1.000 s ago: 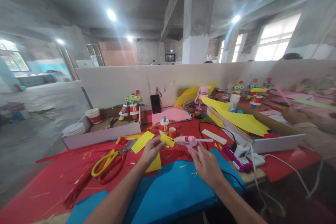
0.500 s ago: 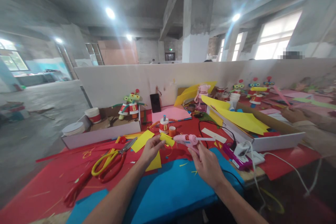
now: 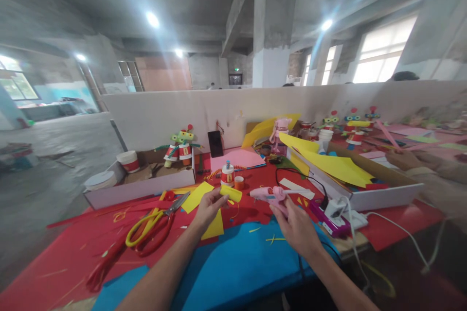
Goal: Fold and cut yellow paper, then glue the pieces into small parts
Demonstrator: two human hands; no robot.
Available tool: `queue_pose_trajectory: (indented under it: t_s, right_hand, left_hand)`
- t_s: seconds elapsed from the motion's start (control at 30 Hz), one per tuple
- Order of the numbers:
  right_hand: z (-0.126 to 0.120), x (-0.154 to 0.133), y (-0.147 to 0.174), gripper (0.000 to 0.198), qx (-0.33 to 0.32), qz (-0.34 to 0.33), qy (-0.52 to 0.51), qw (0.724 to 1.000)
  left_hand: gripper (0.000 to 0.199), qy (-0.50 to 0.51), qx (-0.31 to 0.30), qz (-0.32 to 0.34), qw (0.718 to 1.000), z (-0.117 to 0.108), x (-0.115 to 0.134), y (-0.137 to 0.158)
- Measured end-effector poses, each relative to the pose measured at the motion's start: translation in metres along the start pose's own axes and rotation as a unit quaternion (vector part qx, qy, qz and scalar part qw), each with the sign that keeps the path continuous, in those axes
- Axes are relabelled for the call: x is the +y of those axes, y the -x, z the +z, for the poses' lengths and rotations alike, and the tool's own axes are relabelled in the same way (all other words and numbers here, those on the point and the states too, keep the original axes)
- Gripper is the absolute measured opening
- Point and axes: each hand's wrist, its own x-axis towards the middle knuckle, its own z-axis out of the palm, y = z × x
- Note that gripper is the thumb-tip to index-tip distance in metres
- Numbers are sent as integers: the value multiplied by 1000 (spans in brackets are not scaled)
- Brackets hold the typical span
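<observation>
My left hand (image 3: 210, 208) pinches a small rolled yellow paper tube (image 3: 231, 193) above the table. In my right hand (image 3: 296, 227) is a pink hot glue gun (image 3: 268, 195), its nozzle pointing left, a short gap away from the tube. A clear glue stick (image 3: 299, 191) sticks out of its rear. Just behind the tube stand a red and white paper-cup figure (image 3: 227, 175) with springy paper arms and a small orange roll (image 3: 239, 183). Yellow paper pieces (image 3: 197, 197) lie beside my left hand.
Scissors (image 3: 170, 211) with red and yellow handles lie at left. Finished cup robots (image 3: 185, 148) stand in a white box. A purple power strip (image 3: 330, 218) with cords sits at right, by a box of paper (image 3: 386, 197). A co-worker's hand (image 3: 397, 160) is at far right.
My right hand has drawn the glue gun to the right, away from the yellow tube. My left hand has stayed almost in place, still holding the tube.
</observation>
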Motion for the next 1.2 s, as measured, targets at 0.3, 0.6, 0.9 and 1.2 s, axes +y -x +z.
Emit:
queue_pose_trajectory:
  t_s: [0.3,0.6,0.9,1.2]
  right_hand:
    - [38,60,-60,21,-115,266,-277,916]
    - [66,83,-63,18,-57,108,104,987]
    - [74,5,-65,21,-49,120,-272,953]
    - [119,-69,-47,50,-135,199,-690,682]
  left_hand:
    - [36,-40,42,30,998,0,9,1]
    - [33,-25,55,14,998,3,27,6]
    - [41,-66,51,19,996,11,20,6]
    - [26,-460,34,36,886,14,16,11]
